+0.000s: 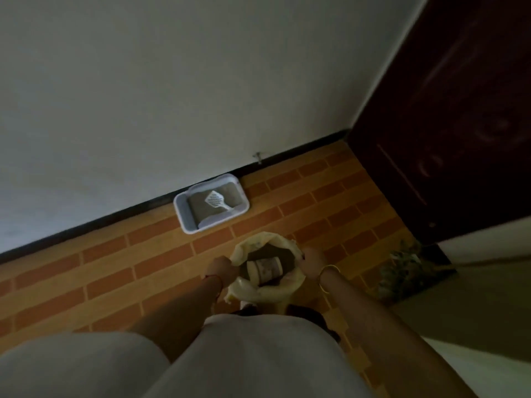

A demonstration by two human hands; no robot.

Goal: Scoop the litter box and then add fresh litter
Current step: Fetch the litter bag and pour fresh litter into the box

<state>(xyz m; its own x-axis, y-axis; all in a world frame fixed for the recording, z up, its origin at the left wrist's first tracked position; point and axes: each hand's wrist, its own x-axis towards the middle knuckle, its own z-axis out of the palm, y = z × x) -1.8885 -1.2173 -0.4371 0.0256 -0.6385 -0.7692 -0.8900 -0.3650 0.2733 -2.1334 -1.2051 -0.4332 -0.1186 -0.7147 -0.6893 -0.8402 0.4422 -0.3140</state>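
A white litter box (184,216) stands on the floor against the wall, with grey litter inside. A white slotted scoop (216,200) lies on the litter. Closer to me I hold a pale yellow sack (271,293) with its mouth open; dark litter and a light cup (265,270) sit inside it. My left hand (219,268) grips the sack's left rim. My right hand (314,258), with a bangle on the wrist, grips the right rim. The sack hangs in front of my body, apart from the box.
The floor (316,202) has an orange brick pattern. A dark wooden door (448,124) stands at the right. A patterned mat or bundle (405,268) lies by the doorway. A small fitting (258,158) sticks out of the white wall above the black skirting.
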